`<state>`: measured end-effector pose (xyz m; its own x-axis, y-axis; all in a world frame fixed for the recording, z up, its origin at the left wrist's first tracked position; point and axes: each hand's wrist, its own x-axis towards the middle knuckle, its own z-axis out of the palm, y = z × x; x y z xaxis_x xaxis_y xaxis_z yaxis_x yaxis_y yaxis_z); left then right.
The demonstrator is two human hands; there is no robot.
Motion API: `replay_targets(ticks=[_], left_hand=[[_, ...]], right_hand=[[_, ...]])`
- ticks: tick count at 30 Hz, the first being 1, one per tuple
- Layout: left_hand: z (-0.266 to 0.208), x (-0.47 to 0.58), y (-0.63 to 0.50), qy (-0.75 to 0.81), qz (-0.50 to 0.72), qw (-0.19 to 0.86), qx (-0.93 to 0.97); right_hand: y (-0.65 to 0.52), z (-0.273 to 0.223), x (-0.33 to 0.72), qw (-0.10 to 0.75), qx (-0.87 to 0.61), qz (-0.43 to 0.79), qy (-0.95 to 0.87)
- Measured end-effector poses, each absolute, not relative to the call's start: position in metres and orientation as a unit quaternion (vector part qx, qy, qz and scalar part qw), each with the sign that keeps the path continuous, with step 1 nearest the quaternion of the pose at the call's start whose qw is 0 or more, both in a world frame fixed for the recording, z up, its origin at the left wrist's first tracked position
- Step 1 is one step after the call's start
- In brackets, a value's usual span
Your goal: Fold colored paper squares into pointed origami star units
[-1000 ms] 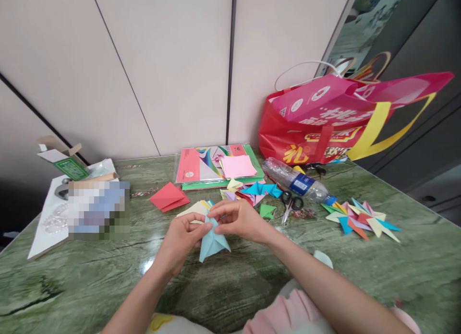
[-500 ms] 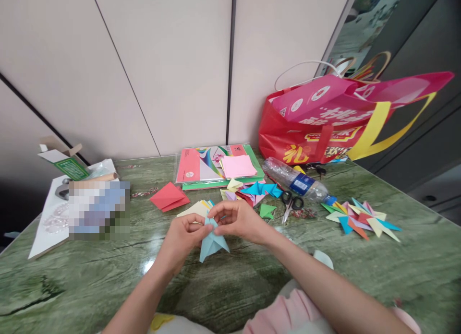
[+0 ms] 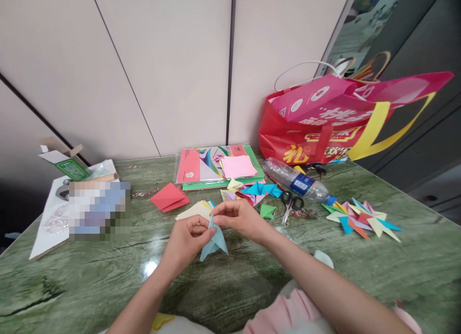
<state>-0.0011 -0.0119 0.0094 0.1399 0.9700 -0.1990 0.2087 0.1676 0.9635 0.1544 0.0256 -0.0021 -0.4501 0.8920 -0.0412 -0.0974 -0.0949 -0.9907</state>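
Observation:
Between my hands is a light blue folded paper piece [image 3: 215, 244], its pointed flaps spreading downward above the table. My left hand [image 3: 190, 236] pinches it at the left side, thumb toward me. With thumb and fingertips closed, my right hand [image 3: 240, 220] grips its narrow upper tip. Just behind my hands lies a fan of cream and coloured paper sheets [image 3: 194, 210], partly covered by my fingers. A red folded paper [image 3: 169, 197] rests to the left of that fan. To the right, a small green folded paper [image 3: 267, 210] sits beside black-handled scissors [image 3: 291, 204].
Folded paper pieces [image 3: 257, 190] lie behind my right hand, before paper packs [image 3: 201, 166] topped with pink squares [image 3: 239, 166]. A plastic bottle [image 3: 298, 182], a red bag [image 3: 306, 127] and colourful folded paper stars [image 3: 362, 219] stand right. A green-white box [image 3: 70, 166] is left.
My right fingers have shifted slightly and now close on the paper's tip. The light blue paper looks narrower at its top; my left hand has turned a little.

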Motion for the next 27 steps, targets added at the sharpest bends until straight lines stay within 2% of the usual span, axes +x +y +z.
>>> replay_targets(ticks=[16, 21, 27], left_hand=[[0.0152, 0.0021, -0.0131, 0.537, 0.369, 0.513, 0.559], [0.0152, 0.0005, -0.0136, 0.535, 0.362, 0.544, 0.536], [0.0148, 0.0003, -0.0128, 0.539, 0.355, 0.567, 0.512]], right_hand=[[0.0247, -0.0026, 0.1518, 0.403, -0.367, 0.645, -0.536], [0.0234, -0.0009, 0.1518, 0.413, -0.363, 0.602, -0.579], [0.0240, -0.0003, 0.1503, 0.381, -0.370, 0.623, -0.574]])
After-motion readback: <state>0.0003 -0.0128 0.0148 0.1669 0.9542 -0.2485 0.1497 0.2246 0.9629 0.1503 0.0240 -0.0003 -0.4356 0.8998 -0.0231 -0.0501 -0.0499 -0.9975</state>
